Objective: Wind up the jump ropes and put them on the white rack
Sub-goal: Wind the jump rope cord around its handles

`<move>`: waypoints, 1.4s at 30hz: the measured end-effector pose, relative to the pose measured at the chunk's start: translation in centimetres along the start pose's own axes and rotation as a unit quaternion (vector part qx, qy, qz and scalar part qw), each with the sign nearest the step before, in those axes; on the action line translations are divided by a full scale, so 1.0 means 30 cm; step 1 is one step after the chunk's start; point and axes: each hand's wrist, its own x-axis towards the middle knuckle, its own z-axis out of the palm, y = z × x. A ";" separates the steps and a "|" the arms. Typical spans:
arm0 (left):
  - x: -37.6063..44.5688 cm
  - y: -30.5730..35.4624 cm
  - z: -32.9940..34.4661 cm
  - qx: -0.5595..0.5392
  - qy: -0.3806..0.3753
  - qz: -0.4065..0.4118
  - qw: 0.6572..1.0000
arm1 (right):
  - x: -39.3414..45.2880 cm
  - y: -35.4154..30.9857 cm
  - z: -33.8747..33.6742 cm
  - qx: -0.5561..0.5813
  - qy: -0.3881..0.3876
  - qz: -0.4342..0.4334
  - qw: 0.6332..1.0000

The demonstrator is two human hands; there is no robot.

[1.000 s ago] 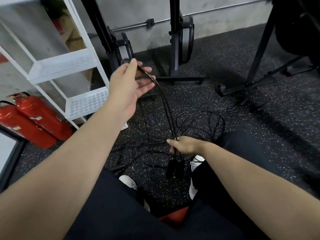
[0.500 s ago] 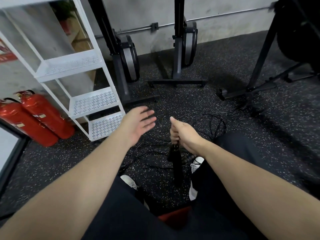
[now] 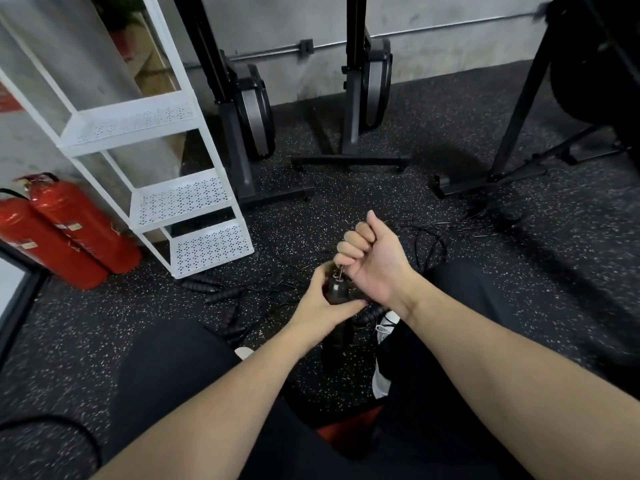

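left hand (image 3: 320, 306) isn't open in the air anymore, it's down gripping the black handle (image 3: 336, 291); right hand (image 3: 372, 258) now fists the cord above.

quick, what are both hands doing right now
Left hand: grips the black cylindrical jump rope handle.
Right hand: fist curled round the thin black rope cable just above that handle.

A single wide-angle view from the person's head looks forward and steeply down, close over both forearms. The left hand (image 3: 323, 306) and right hand (image 3: 375, 261) meet near the frame's centre. Beyond the fingers (image 3: 349, 247) the speckled floor (image 3: 433, 209) runs to the wall (image 3: 311, 22); the white rack (image 3: 180, 199) stands left of them. Straight lines bow toward the edges
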 end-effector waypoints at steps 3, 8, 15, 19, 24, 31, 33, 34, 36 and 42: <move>0.010 -0.019 -0.006 -0.005 -0.018 -0.031 0.999 | 0.005 -0.018 -0.017 0.058 0.008 -0.018 0.998; 0.007 -0.036 -0.020 -0.031 -0.046 -0.077 0.996 | 0.012 -0.054 -0.052 0.127 0.044 -0.045 0.990; 0.011 -0.070 -0.048 0.029 -0.044 -0.065 0.997 | 0.010 -0.081 -0.076 0.127 0.121 -0.072 0.982; 0.022 -0.074 -0.077 0.066 -0.024 -0.045 0.997 | 0.009 -0.084 -0.088 0.059 0.173 -0.062 0.981; 0.033 -0.071 -0.126 0.110 0.027 -0.031 0.993 | 0.009 -0.081 -0.115 -0.269 0.216 0.066 0.936; 0.036 -0.081 -0.163 0.091 0.029 -0.056 0.994 | 0.012 -0.077 -0.127 -0.628 0.253 -0.094 0.730; 0.038 -0.084 -0.160 0.077 0.009 -0.061 0.995 | 0.028 -0.078 -0.128 -0.692 0.204 -0.151 0.676; 0.039 -0.083 -0.157 0.053 0.000 -0.063 0.997 | 0.027 -0.071 -0.127 -0.713 0.169 -0.149 0.663; 0.036 -0.074 -0.151 -0.041 -0.006 -0.072 0.997 | 0.015 -0.051 -0.123 -0.711 0.122 -0.091 0.687; 0.030 -0.049 -0.153 -0.217 0.016 -0.128 0.967 | 0.029 -0.018 -0.123 -0.653 0.107 -0.059 0.748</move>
